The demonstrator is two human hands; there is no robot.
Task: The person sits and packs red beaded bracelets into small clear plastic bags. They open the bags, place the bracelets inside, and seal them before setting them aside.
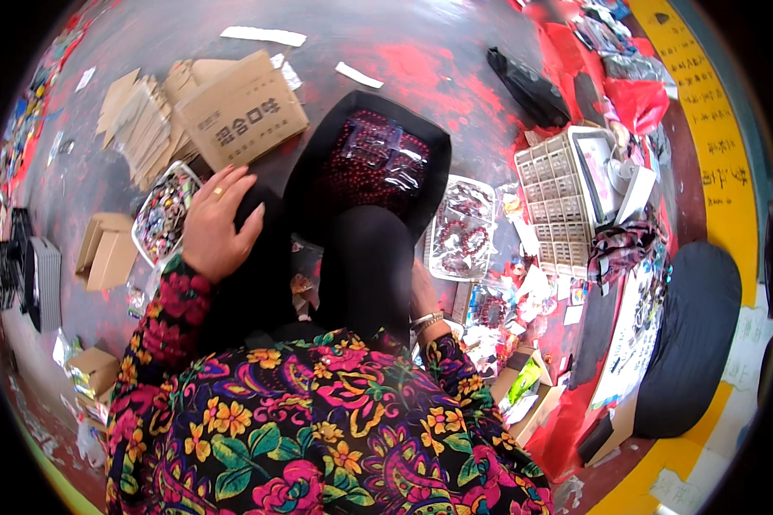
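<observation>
My left hand [223,219] rests on my left knee, fingers stretched out and thumb apart, holding nothing. A ring is on one finger. Close beside it stands a white basket [137,233] of small mixed colourful pieces. My right hand [423,292] hangs low by the outer side of my right leg; its fingers are mostly hidden, so any hold cannot be made out. Ahead of my knees is a black bin [438,142] with many dark red bead strings [356,167], some under shiny clear plastic [404,163]. A white tray [461,273] of dark red beaded pieces lies near my right hand.
A cardboard box [240,112] and flattened cardboard [137,120] lie ahead left. A small open carton [107,253] sits at the left. To the right are a cream plastic crate [554,202], scattered packets, an open carton [537,412] and a black cushion-like object [691,343].
</observation>
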